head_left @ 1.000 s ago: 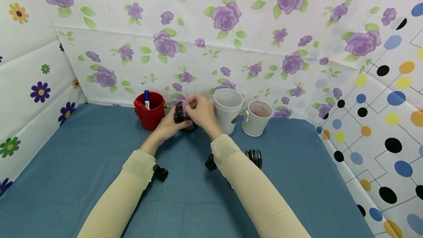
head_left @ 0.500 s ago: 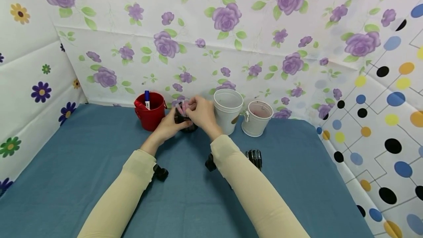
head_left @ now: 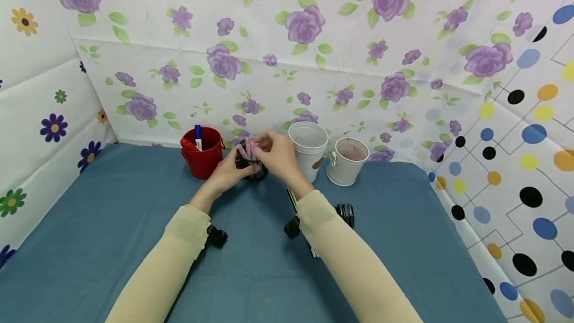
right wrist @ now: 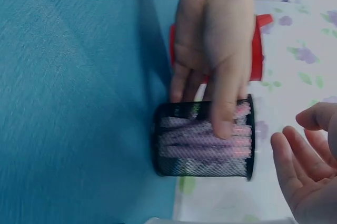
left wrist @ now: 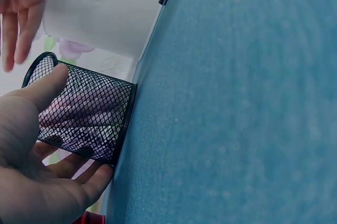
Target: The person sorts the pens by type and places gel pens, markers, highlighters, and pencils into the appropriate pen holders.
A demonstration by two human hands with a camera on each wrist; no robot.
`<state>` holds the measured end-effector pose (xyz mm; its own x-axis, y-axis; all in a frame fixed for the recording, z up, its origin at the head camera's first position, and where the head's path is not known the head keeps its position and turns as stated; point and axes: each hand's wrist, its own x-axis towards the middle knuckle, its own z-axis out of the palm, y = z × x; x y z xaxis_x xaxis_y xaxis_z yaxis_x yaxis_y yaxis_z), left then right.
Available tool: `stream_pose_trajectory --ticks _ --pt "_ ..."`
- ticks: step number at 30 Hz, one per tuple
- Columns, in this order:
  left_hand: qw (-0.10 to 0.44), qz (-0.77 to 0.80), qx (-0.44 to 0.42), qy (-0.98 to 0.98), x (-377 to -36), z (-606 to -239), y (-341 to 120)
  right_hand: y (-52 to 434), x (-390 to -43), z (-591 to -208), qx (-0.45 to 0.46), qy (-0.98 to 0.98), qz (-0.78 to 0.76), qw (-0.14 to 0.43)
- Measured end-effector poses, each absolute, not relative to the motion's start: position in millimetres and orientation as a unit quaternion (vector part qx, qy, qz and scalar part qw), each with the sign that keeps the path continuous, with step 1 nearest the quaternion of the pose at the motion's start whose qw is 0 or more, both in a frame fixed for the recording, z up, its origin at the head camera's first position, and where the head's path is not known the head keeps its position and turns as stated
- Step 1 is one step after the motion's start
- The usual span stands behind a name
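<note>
A black mesh pen cup (left wrist: 87,105) stands on the blue cloth, with pink stick-like pens (right wrist: 210,142) inside it. My left hand (head_left: 227,169) holds the cup from the left, thumb on the near side and fingers round the other. Just right of the cup's mouth is my right hand (head_left: 280,153). In the right wrist view the right hand (right wrist: 310,166) has its fingers apart with nothing between them. The pink tops (head_left: 245,148) lean at the cup's rim in the head view.
Left of the cup stands a red bucket (head_left: 204,161) with a blue marker (head_left: 198,136) and a red marker (head_left: 190,144). A tall white cup (head_left: 309,156) and a small white bucket (head_left: 346,166) stand on the right. Black pens (head_left: 346,213) lie near my right forearm.
The pink pens have dropped lower into the mesh cup and spread against its rim. My right hand has let go of them and shifted slightly right. The left hand stays on the cup.
</note>
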<state>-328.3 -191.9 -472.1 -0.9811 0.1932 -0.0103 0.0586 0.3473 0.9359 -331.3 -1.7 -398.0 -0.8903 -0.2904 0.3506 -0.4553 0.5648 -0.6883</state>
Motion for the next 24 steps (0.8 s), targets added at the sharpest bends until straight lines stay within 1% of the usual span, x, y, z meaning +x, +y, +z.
stream_pose_trajectory --ticks 8,15,20,24 --pt "0.055 0.563 0.071 0.822 -329.8 -472.3 -190.3 28.8 -313.7 -381.3 0.232 -0.862 0.443 0.088" --pt "0.038 0.551 0.064 0.831 -329.2 -469.8 -189.0 56.9 -299.0 -372.4 0.223 -0.858 0.449 0.116" --pt "0.039 0.545 0.061 0.835 -329.1 -467.2 -189.1 77.0 -289.9 -374.0 0.215 -0.858 0.446 0.138" --pt "0.035 0.536 0.06 0.841 -329.9 -464.5 -188.9 94.4 -280.9 -378.0 0.206 -0.855 0.457 0.131"
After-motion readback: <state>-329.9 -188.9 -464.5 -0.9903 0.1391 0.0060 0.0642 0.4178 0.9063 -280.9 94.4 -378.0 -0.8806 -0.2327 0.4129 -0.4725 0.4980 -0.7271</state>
